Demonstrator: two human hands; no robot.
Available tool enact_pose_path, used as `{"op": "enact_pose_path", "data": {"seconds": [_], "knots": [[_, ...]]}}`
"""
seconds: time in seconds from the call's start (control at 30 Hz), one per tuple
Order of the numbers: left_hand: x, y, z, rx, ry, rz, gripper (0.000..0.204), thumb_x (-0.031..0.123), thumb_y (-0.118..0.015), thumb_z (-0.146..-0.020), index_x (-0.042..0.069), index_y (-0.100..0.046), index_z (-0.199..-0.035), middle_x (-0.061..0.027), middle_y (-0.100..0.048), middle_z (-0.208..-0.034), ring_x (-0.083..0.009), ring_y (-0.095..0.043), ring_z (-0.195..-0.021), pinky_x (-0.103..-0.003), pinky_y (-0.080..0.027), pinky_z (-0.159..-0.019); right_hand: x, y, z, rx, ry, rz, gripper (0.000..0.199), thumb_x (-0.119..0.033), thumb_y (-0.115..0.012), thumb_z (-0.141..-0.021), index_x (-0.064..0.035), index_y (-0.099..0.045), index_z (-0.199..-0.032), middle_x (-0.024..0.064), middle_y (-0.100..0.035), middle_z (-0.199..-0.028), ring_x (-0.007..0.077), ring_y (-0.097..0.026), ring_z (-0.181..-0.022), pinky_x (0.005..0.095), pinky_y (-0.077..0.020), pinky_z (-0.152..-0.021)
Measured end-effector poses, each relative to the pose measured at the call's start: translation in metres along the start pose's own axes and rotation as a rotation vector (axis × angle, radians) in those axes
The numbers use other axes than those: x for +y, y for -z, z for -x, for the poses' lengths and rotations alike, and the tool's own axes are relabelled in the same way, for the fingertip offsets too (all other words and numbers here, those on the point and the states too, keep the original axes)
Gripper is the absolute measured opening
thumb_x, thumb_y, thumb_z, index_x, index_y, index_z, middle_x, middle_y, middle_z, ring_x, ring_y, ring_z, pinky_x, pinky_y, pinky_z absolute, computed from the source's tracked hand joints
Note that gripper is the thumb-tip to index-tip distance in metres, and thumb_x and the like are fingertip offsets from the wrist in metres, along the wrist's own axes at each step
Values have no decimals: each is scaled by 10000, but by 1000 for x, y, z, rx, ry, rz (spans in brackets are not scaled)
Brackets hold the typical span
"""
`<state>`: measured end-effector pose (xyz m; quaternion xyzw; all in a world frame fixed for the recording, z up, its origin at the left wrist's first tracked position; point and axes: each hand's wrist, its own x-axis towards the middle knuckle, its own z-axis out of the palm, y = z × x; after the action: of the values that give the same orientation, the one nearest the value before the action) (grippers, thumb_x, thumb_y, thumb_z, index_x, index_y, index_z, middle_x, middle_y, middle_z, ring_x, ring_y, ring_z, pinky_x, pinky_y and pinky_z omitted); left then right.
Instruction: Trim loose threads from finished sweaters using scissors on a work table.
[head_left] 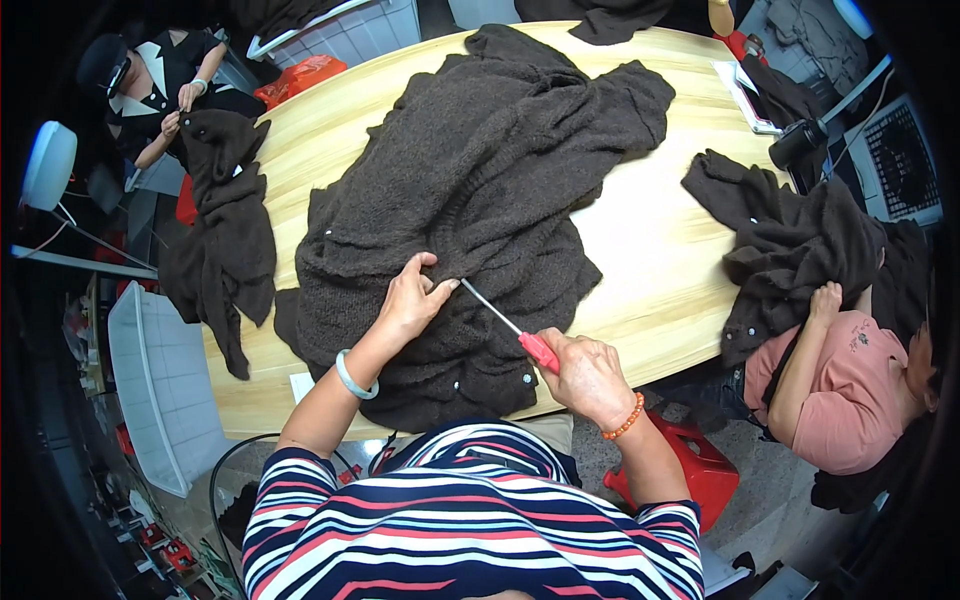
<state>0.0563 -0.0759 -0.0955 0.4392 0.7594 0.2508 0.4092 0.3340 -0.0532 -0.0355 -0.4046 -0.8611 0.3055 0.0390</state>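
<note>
A large dark brown knitted garment (470,170) with small pale buttons lies heaped across the table in front of me. My right hand (590,378), wearing an orange bead bracelet, is closed around a red-handled tool (540,352). Its thin metal shaft reaches up and left, and the tip meets the knit beside my left thumb. My left hand (408,302), with a pale bangle at the wrist, is closed on a fold of the garment. Thumb and forefinger show at the fold; the other fingers are mostly hidden.
Two people, one at left (150,90) and one at right (840,390), handle similar dark knits (225,215) at the pale wooden table (660,270). A white bin (165,390) stands left, a red stool (700,470) behind my right arm. Lamps and a laptop (900,160) flank the table.
</note>
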Motion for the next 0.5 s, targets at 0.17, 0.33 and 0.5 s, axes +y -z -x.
{"op": "enact_pose_path", "data": {"seconds": [0.17,0.33,0.5], "knots": [[0,-15,-24,318,-433,-363,301,163,-691,-854,13,-613,-1103,-156,-648,-765,-344,-646,-694,-401,-515,-660,3,5,-7,-1,14,-26,172,-221,-657,-858,-105,-603,-974,176,-634,-661,362,-657,-653,456,-518,-608],[5,-3,-35,-110,-40,182,144,92,-609,-904,-38,-669,-920,-85,-682,-757,-117,-614,-655,-303,-496,-619,23,18,-2,-66,48,-64,154,-182,-644,-844,-56,-573,-894,171,-614,-600,358,-655,-605,455,-515,-565],[52,-13,-51,101,-562,-413,148,104,-682,-844,9,-659,-955,-116,-638,-801,-273,-627,-701,-340,-512,-670,64,15,-1,9,-28,-133,236,-194,-676,-823,-119,-602,-1033,153,-660,-768,328,-653,-747,445,-524,-649]]}}
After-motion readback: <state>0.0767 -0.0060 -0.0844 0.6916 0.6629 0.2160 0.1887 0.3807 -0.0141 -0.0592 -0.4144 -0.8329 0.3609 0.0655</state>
